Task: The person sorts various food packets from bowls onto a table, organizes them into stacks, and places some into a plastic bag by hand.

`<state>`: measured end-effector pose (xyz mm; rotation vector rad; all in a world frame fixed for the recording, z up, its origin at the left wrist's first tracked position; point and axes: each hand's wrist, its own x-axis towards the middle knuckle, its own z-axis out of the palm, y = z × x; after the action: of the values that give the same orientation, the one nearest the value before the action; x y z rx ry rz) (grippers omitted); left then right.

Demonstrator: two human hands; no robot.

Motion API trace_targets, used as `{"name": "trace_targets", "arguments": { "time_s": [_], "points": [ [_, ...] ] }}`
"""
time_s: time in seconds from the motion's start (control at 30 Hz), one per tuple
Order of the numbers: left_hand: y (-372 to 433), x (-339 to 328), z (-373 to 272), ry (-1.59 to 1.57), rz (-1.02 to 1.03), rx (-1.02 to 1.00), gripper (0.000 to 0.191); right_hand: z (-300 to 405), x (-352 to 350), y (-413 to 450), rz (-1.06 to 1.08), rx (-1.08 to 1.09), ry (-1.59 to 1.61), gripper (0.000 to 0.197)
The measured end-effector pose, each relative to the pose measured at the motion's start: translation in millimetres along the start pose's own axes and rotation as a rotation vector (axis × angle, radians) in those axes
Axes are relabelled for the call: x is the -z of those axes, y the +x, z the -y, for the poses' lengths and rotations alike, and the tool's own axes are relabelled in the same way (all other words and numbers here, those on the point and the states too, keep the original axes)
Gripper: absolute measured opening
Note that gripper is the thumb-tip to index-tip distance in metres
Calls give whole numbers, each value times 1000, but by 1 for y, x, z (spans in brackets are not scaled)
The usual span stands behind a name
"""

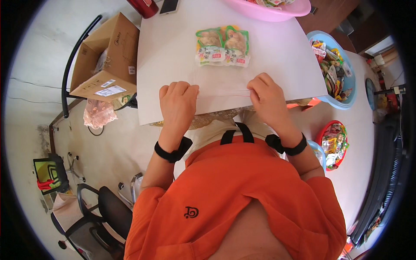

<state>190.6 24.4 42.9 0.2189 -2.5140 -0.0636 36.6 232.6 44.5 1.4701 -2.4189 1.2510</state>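
Several green-edged snack packets [223,46] lie side by side on the white table, apparently inside a clear plastic bag [221,79] whose mouth faces me. My left hand [178,100] pinches the left corner of the bag's mouth between thumb and fingers. At the opposite corner, my right hand [267,97] grips the bag's edge in the same way. A thin reddish line runs along that edge between both hands. The bag is see-through, so its outline on the table is hard to make out.
A pink basin [269,12] stands at the table's far side, near a phone [169,6] and a red cylindrical container [144,8]. Left of the table is an open cardboard box [125,55]. Blue [350,78] and red [345,152] basins of packets stand at the right.
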Motion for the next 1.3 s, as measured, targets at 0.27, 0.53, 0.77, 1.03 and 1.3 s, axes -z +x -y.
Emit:
{"name": "trace_targets", "arguments": {
  "time_s": [0.27,0.53,0.77,1.03,1.3],
  "points": [
    [-34,14,-11,-137,33,-67,46,-14,25,-41,23,82,-40,35],
    [-37,-4,-13,-86,72,-118,61,-35,-1,-45,-83,229,-150,42],
    [-32,-9,-15,-104,158,-158,53,-37,3,-39,-118,303,-136,25],
    [-34,-14,-13,-79,76,-215,36,-44,9,-32,-92,274,-101,17],
    [-38,-10,-8,-162,15,-269,20,-40,16,-32,-92,281,-63,10]
  ]
}}
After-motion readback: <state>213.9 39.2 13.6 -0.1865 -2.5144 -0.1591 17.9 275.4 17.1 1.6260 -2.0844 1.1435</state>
